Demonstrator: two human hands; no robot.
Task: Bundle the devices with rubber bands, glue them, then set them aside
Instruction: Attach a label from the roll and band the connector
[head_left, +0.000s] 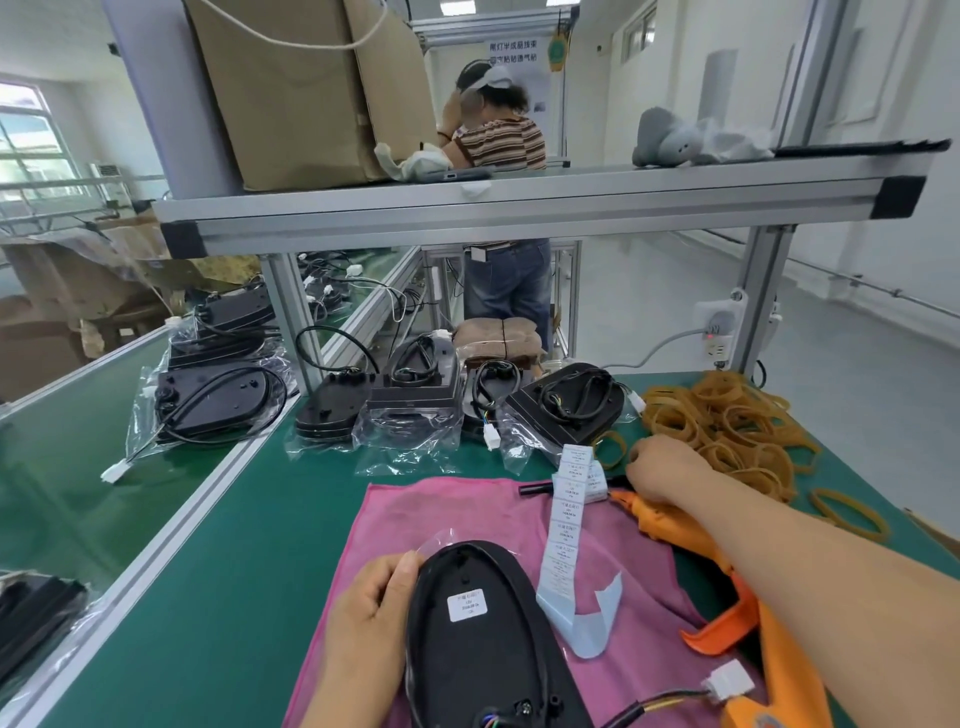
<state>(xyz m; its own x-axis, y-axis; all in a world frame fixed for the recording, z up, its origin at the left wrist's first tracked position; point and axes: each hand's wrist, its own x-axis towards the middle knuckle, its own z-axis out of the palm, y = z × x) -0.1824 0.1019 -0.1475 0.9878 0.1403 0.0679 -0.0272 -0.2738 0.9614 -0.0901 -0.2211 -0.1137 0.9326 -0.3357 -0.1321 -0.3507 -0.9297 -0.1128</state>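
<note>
A black oval device (483, 639) with a white label lies on a pink cloth (415, 519) at the near edge. My left hand (371, 603) grips its left rim. My right hand (667, 470) reaches far right to the edge of a pile of tan rubber bands (727, 426), fingers curled down; whether it holds a band is hidden. An orange glue gun (727, 587) lies under my right forearm. The device's cable ends in a white connector (727, 683).
A strip of white labels (569, 519) drapes over the cloth. Several bagged black devices (410, 400) with cables stand at the back of the green table (249, 545). An aluminium shelf frame (519, 208) spans above. A person stands behind it.
</note>
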